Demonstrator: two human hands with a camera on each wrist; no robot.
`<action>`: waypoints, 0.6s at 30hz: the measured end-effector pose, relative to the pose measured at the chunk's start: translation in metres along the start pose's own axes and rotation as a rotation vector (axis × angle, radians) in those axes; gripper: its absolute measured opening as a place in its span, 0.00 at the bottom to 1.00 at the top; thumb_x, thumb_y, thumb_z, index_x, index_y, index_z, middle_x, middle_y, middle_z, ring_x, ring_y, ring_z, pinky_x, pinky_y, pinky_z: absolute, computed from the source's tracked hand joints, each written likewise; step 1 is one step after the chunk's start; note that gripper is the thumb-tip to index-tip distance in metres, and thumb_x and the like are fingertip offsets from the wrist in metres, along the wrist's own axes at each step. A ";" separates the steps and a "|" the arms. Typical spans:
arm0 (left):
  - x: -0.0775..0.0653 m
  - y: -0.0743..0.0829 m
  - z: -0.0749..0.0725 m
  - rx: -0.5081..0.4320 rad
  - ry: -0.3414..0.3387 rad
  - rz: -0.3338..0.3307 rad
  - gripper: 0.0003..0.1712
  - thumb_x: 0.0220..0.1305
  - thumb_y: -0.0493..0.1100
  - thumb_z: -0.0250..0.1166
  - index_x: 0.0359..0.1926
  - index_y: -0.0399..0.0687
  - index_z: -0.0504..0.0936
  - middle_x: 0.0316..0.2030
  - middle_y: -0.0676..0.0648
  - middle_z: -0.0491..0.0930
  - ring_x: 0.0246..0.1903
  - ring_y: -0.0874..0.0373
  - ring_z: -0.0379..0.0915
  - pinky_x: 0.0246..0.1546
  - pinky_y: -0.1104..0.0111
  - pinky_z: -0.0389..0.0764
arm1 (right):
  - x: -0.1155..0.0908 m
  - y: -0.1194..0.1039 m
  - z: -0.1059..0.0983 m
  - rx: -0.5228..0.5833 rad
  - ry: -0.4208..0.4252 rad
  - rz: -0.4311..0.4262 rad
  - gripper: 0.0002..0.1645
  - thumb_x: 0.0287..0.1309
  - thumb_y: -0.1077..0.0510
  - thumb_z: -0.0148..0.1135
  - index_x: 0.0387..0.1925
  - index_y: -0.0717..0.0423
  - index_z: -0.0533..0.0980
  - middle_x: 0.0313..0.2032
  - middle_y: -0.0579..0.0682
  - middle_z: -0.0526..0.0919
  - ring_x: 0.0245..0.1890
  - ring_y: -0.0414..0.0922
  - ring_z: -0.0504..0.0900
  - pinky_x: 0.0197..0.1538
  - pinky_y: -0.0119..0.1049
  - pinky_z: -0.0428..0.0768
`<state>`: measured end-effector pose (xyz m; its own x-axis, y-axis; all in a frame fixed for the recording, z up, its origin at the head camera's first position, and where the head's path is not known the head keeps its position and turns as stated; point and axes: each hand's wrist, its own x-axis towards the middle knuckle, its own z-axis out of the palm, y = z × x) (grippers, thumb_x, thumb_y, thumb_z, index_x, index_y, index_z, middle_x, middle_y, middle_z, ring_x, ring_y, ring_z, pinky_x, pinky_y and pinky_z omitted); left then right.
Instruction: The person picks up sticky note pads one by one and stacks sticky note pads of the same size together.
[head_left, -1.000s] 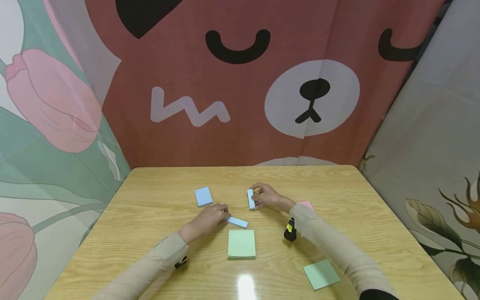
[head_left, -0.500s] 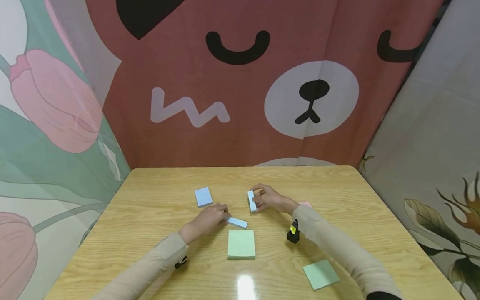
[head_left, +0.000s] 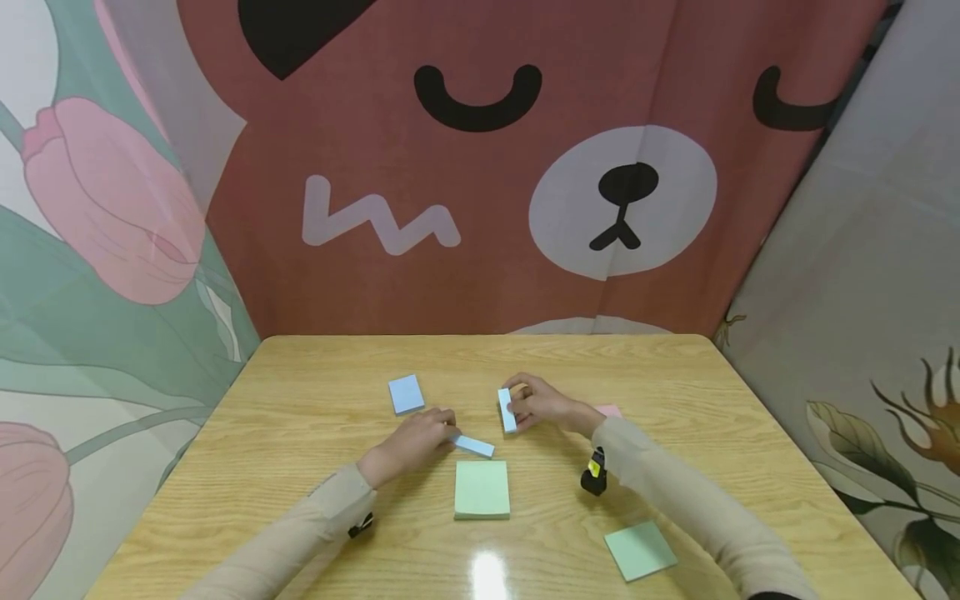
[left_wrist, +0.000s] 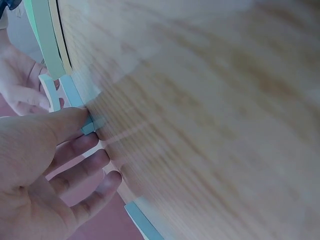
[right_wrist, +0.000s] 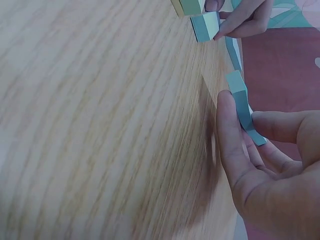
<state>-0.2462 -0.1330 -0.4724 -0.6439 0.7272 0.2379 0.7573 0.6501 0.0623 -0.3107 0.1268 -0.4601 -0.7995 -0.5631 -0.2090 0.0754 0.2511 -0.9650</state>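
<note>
My right hand [head_left: 542,402] holds a narrow light-blue sticky note pad [head_left: 507,411] between thumb and fingers; the right wrist view shows this pad [right_wrist: 243,110] bent and raised off the table. To its left, my left hand [head_left: 412,446] pinches one end of a second narrow light-blue sticky note pad [head_left: 475,447], which lies low at the tabletop. In the left wrist view, thumb and index finger close on that pad's end [left_wrist: 89,125] while the other fingers stay extended. Just in front of it lies a thick square green sticky note pad [head_left: 482,490].
A square blue sticky note pad [head_left: 406,393] lies behind my left hand. At the front right is a thinner green one [head_left: 641,550]. A pink one [head_left: 610,411] shows partly behind my right sleeve. The wooden table [head_left: 315,367] ends at a bear-printed cloth [head_left: 495,292].
My right hand has moved slightly toward me and to the right, bringing its narrow blue sticky note pad along. The left hand and its pad stay in place.
</note>
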 end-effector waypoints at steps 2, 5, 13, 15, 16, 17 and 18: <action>0.000 0.000 0.000 0.002 0.001 0.001 0.08 0.54 0.40 0.63 0.37 0.49 0.83 0.35 0.53 0.75 0.33 0.61 0.68 0.30 0.72 0.71 | -0.002 0.000 0.002 0.006 -0.001 -0.006 0.26 0.59 0.66 0.50 0.58 0.62 0.57 0.39 0.64 0.68 0.31 0.54 0.76 0.37 0.49 0.77; 0.000 0.000 0.000 0.005 0.004 0.002 0.08 0.53 0.40 0.64 0.37 0.50 0.83 0.35 0.53 0.75 0.33 0.61 0.68 0.30 0.71 0.72 | -0.004 -0.001 0.004 0.011 -0.001 -0.006 0.25 0.58 0.67 0.50 0.57 0.62 0.58 0.38 0.64 0.68 0.30 0.55 0.76 0.36 0.50 0.77; 0.000 0.000 0.001 -0.002 0.003 0.000 0.08 0.53 0.40 0.64 0.36 0.50 0.83 0.35 0.53 0.75 0.33 0.61 0.68 0.30 0.71 0.72 | -0.007 0.002 0.007 0.021 -0.024 -0.009 0.26 0.58 0.69 0.49 0.57 0.64 0.57 0.40 0.67 0.66 0.31 0.57 0.76 0.36 0.50 0.77; 0.001 0.000 0.001 -0.002 0.004 0.000 0.07 0.54 0.40 0.64 0.36 0.50 0.83 0.35 0.53 0.75 0.33 0.61 0.68 0.30 0.71 0.72 | -0.008 0.001 0.008 0.024 -0.029 -0.011 0.26 0.58 0.69 0.50 0.57 0.64 0.57 0.39 0.67 0.66 0.30 0.56 0.76 0.36 0.50 0.77; 0.001 0.000 0.001 -0.001 0.005 0.000 0.07 0.54 0.40 0.64 0.36 0.50 0.83 0.35 0.53 0.75 0.33 0.60 0.68 0.30 0.71 0.72 | -0.008 0.002 0.008 0.026 -0.032 -0.012 0.26 0.58 0.69 0.50 0.57 0.64 0.56 0.39 0.67 0.66 0.30 0.56 0.76 0.36 0.51 0.77; 0.000 0.000 0.001 0.000 0.007 0.001 0.07 0.54 0.40 0.64 0.36 0.50 0.83 0.35 0.53 0.75 0.33 0.60 0.68 0.30 0.70 0.72 | -0.008 0.002 0.008 0.027 -0.033 -0.010 0.26 0.57 0.69 0.50 0.57 0.64 0.57 0.39 0.67 0.66 0.30 0.56 0.76 0.36 0.50 0.77; 0.000 0.000 0.001 0.000 0.010 0.003 0.07 0.54 0.40 0.64 0.36 0.50 0.83 0.35 0.53 0.75 0.33 0.60 0.69 0.30 0.70 0.72 | -0.009 0.002 0.008 0.028 -0.035 -0.009 0.25 0.58 0.68 0.50 0.57 0.63 0.57 0.39 0.67 0.66 0.30 0.56 0.76 0.35 0.51 0.77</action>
<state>-0.2467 -0.1327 -0.4731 -0.6409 0.7267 0.2475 0.7589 0.6483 0.0617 -0.2987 0.1260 -0.4610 -0.7788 -0.5929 -0.2050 0.0849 0.2243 -0.9708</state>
